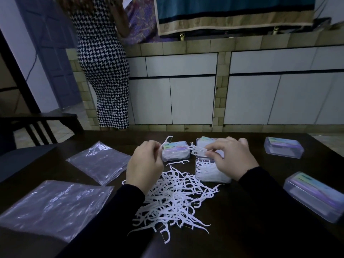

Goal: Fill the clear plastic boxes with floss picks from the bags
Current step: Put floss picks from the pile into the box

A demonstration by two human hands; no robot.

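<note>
A loose pile of white floss picks (175,200) lies on the dark table in front of me. My left hand (145,162) pinches a single floss pick (167,141) above the pile. My right hand (230,157) pinches a small bunch of picks (198,150) over an open clear box (210,173) that holds picks, its lid (202,144) raised behind. A closed box (176,150) full of picks stands between my hands. Two closed boxes (283,147) (316,195) sit at the right.
Two flat clear plastic bags (100,161) (52,207) lie on the left of the table. A dark chair (39,125) stands at the far left. Beyond the table a person in a checked dress (106,71) stands at a tiled counter with white cabinets (204,97).
</note>
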